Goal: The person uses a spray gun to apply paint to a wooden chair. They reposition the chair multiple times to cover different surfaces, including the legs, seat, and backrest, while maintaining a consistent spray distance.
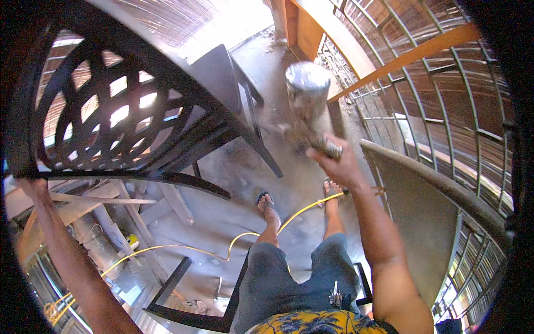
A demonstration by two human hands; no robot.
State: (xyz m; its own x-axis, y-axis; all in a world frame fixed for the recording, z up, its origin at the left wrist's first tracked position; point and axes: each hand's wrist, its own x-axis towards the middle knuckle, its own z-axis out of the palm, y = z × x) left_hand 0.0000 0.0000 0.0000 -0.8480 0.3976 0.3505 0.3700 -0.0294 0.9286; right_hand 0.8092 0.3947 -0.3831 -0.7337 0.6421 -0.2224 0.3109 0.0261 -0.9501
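A black wooden chair [167,71] with a curved lattice back is tilted at the upper left. My left hand [33,188] grips the near left corner of its backrest, and its fingers are partly hidden. In my right hand [342,164] is a spray gun [329,147], held to the right of the chair and apart from it. A silvery metal cup [307,94] tops the gun, slightly blurred. The yellow hose [303,212] runs across the floor and up toward my right wrist; where it joins the gun is hidden.
Behind the lattice chair stands another dark piece of furniture [219,72] with legs. Wooden trestle pieces [130,206] lie at the left. A black frame [183,316] is low beside my legs. Metal grilles [473,106], an orange beam [411,60] and a large panel [423,206] line the right.
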